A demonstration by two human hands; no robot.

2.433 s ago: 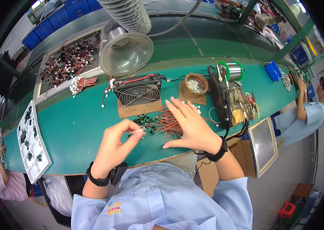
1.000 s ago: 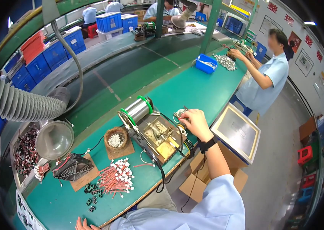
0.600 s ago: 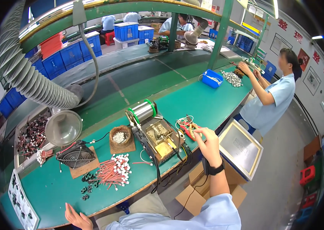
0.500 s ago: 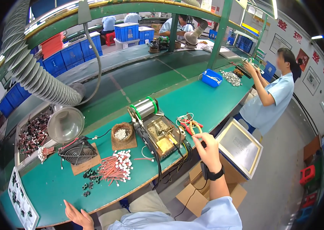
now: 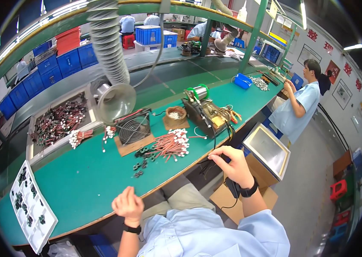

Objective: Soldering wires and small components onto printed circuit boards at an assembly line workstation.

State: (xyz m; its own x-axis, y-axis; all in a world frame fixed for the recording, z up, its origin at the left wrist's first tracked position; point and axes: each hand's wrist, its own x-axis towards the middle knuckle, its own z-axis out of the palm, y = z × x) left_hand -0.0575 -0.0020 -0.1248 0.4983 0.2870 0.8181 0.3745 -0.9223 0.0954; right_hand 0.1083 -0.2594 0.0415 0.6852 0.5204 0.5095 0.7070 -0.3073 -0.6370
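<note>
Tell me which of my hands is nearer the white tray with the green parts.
Your left. The left hand is right of the white tray, near the front edge of the green table; the right hand is much farther right.

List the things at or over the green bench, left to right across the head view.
White tray → left hand → red wire pile right of the fan → right hand → co-worker.
</note>
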